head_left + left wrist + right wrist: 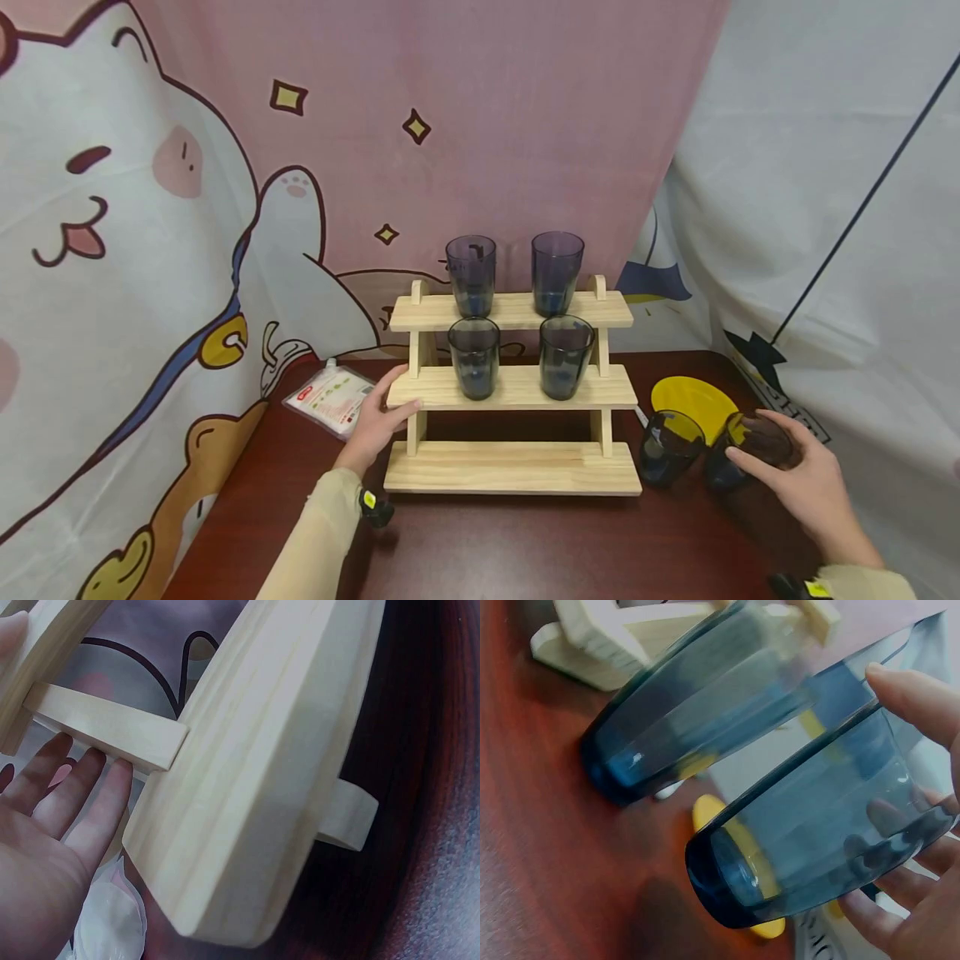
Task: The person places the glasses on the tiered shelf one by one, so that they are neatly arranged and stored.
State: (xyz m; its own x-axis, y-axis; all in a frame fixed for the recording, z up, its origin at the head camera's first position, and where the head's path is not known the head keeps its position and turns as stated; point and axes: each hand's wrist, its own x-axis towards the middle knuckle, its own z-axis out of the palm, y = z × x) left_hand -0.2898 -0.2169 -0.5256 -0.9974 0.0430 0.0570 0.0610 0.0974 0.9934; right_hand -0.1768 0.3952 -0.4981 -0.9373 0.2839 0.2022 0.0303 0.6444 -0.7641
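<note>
- Evidently, the step in hand is the handling of one glass: the right hand grips the held glass, thumb near its rim and fingers round the other side, to the right of the wooden rack. Whether its base touches the worktop, I cannot tell.
- The left hand clasps the left end of the rack's middle shelf, thumb in front and fingers reaching to the upright behind, probably to steady it.
- By my reading, the next move calls for a level hold that clears the second glass just beside, with the rack braced against knocks.
- Two glasses stand upright on the top shelf, upper left glass and upper right glass; lower left glass and lower right glass stand on the middle one.
- All six are see-through, smoky blue to violet, flaring from a thick, darker base to a wider mouth, their walls softly faceted.
- The rack is pale, smooth wood with straight grain and clipped corners; the worktop is dark reddish and glossy.
- Behind the glasses at right lies a flat, rounded yellow disc.
</note>
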